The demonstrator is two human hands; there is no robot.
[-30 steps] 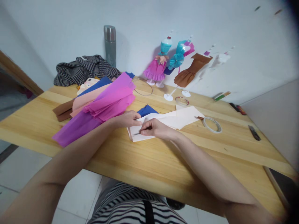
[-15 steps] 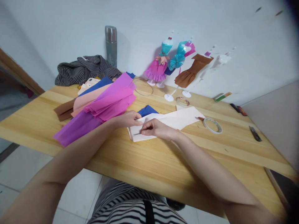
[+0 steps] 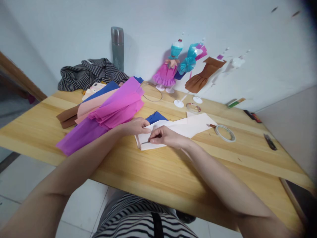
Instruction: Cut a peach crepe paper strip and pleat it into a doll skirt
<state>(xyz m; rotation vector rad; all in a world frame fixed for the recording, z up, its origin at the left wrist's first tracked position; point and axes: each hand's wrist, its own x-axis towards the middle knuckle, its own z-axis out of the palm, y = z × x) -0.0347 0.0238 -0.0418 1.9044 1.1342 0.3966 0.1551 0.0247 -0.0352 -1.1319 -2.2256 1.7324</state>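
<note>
On the table a long strip of pale pink paper (image 3: 198,125) lies slanting, its near left end folded over. My left hand (image 3: 136,126) rests on that end with thumb and fingers apart, pressing it down. Just to the right, my right hand (image 3: 164,136) is closed in a pinch over the same paper. A thin dark rod (image 3: 145,142) sticks out of its fingertips to the left, flat along the paper; its kind is hidden by the hand. Blue paper (image 3: 157,117) shows behind the strip.
Purple and pink crepe paper (image 3: 116,114) is heaped at left. Behind stand a flask (image 3: 117,49), striped cloth (image 3: 86,74) and small dress forms, one in a brown dress (image 3: 206,74). Tape rolls, one white (image 3: 225,133), and a dark cutter (image 3: 270,142) lie at right.
Both hands stay in nearly the same place on the pale pink paper. The view has shifted very slightly.
</note>
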